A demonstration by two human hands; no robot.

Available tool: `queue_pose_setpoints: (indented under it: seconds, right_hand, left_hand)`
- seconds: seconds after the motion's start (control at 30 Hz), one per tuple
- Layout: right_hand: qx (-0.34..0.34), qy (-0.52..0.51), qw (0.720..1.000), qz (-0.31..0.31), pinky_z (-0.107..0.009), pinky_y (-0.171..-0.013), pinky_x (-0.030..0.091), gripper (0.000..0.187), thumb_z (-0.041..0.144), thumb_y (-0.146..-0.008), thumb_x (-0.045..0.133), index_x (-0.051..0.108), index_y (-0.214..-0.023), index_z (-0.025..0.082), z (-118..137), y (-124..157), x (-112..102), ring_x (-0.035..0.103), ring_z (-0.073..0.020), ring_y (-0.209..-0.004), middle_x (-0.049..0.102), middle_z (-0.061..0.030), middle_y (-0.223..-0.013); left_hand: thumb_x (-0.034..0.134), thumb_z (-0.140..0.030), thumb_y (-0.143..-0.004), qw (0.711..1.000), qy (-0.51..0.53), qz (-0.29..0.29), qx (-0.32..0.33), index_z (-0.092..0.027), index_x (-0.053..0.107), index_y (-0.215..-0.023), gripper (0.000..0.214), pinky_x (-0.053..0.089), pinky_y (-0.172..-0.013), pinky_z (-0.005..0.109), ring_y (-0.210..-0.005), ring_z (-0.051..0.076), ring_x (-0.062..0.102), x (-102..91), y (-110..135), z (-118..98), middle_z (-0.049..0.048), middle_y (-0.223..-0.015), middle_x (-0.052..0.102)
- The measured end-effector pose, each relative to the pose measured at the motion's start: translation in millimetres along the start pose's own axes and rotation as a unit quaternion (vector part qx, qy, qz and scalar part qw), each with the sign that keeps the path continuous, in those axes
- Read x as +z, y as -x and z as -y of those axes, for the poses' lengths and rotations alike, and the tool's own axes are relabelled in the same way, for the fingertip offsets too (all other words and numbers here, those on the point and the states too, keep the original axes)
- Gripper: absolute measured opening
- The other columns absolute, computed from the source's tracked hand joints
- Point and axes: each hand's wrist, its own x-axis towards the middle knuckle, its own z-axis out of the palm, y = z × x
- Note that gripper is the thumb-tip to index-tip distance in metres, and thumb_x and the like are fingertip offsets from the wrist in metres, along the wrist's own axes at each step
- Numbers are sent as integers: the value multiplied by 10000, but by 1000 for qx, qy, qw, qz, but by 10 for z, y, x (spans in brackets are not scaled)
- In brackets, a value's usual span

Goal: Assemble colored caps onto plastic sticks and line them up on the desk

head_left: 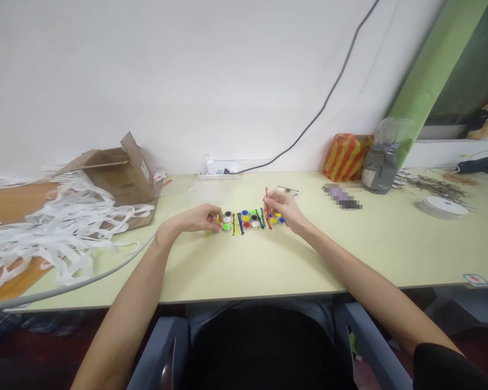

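A row of small round paint pots (250, 219) with coloured lids lies on the pale table (268, 260), with several thin coloured plastic sticks (239, 223) among them. My left hand (201, 218) rests at the left end of the row, fingers curled against a pot and a yellow-green piece. My right hand (282, 207) sits at the right end and pinches a thin red stick (265, 196) that points upward.
An open cardboard box (120, 176) and a heap of white strips (61, 227) lie at the left. A white power strip (219, 173) with a dark cable sits by the wall. A striped bag (345, 157), a grey packet (380, 168) and a tape roll (443, 207) stand at the right.
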Motion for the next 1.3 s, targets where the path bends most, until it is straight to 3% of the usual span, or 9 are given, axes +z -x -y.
queue_pose_setpoints:
  seconds: [0.1, 0.2, 0.27, 0.4, 0.53, 0.8, 0.93, 1.13, 1.3]
  right_hand:
    - [3, 16, 999, 46, -252, -503, 436, 351, 508, -759, 765, 662, -785, 173, -20, 20, 37, 579, -138, -612, 681, -49, -767]
    - [13, 20, 997, 78, -246, -457, 398, 355, 505, -758, 769, 701, -814, 161, -41, 45, 96, 506, -113, -518, 617, -8, -647]
    - [18, 10, 995, 94, -240, -454, 395, 362, 510, -762, 765, 693, -808, 158, -31, 67, 139, 499, -108, -503, 596, 5, -603]
    - [17, 18, 992, 122, -222, -479, 418, 353, 489, -796, 740, 685, -870, 148, 43, 116, 197, 572, -114, -564, 684, -34, -699]
    - [17, 35, 991, 127, -212, -477, 424, 344, 472, -798, 740, 693, -888, 143, 83, 140, 216, 609, -126, -596, 710, -49, -725]
    - [-1, -33, 997, 74, -259, -585, 527, 349, 442, -752, 796, 678, -882, 140, 7, 81, 176, 677, -161, -677, 740, -81, -824]
    - [1, -16, 993, 114, -240, -525, 489, 404, 422, -747, 811, 692, -1023, 153, 30, 91, 151, 627, -131, -592, 736, -52, -788]
    - [6, -20, 982, 187, -250, -553, 501, 330, 416, -756, 809, 719, -924, 146, 5, 141, 221, 600, -115, -564, 716, -38, -739]
    - [12, -32, 985, 168, -261, -579, 530, 328, 433, -770, 796, 701, -896, 146, 42, 162, 251, 648, -138, -604, 713, -41, -733]
  left_hand:
    - [612, -492, -844, 995, 4, -95, 22, -176, 688, -929, 336, 338, -556, 238, -590, 116, 456, 32, -14, -141, -24, -636, 535]
    - [527, -514, -921, 984, 18, -171, 56, -163, 696, -936, 390, 348, -579, 238, -606, 110, 451, 130, -64, -297, -8, -667, 562]
    - [497, -523, -944, 982, 27, -173, 73, -152, 712, -963, 430, 350, -572, 236, -597, 105, 453, 220, -105, -388, 4, -682, 594]
    - [479, -505, -966, 983, 59, -125, 117, -149, 722, -1042, 437, 375, -568, 223, -608, 104, 499, 396, -167, -517, 26, -748, 660]
    - [479, -462, -981, 982, 83, -100, 138, -154, 708, -983, 384, 392, -575, 216, -612, 98, 529, 495, -198, -577, 29, -770, 671]
    - [577, -356, -938, 974, 35, -173, 143, -144, 646, -774, 276, 342, -564, 202, -549, 71, 467, 498, -227, -525, -32, -607, 583]
    - [566, -340, -938, 970, -45, -195, 141, -150, 591, -692, 312, 283, -525, 214, -502, 69, 424, 498, -210, -550, -40, -557, 531]
    - [540, -307, -946, 964, -133, -186, 139, -164, 598, -692, 297, 262, -526, 232, -480, 87, 440, 526, -234, -552, -25, -532, 539]
    - [575, -335, -936, 954, -164, -219, 120, -172, 631, -696, 295, 274, -540, 238, -510, 102, 499, 531, -238, -531, -8, -559, 596]
